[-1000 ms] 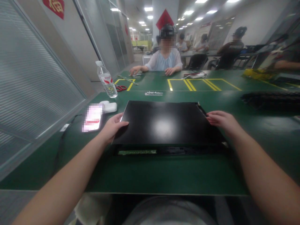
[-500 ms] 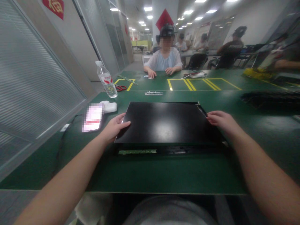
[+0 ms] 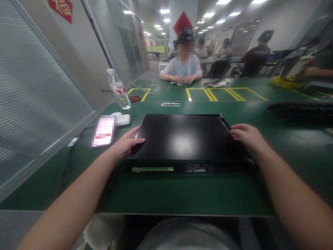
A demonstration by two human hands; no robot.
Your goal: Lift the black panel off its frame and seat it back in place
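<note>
- Narrow green circuit strip (image 3: pixel 153 169): just nearer than the glossy black rectangular panel (image 3: pixel 179 135), over the flat green table (image 3: pixel 182 194).
- Left hand (image 3: pixel 127 143): gripping the panel's left edge, thumb on top.
- Right hand (image 3: pixel 246 134): pinching its right edge.
- Clear plastic bottle (image 3: pixel 119 92): farther, left.

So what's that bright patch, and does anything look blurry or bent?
Head view: glare whitens the middle of the glossy black panel; head view: a fainter sheen lies on the green table at right; head view: background people look soft; head view: the bottle leans outward, probably wide-angle distortion.
</note>
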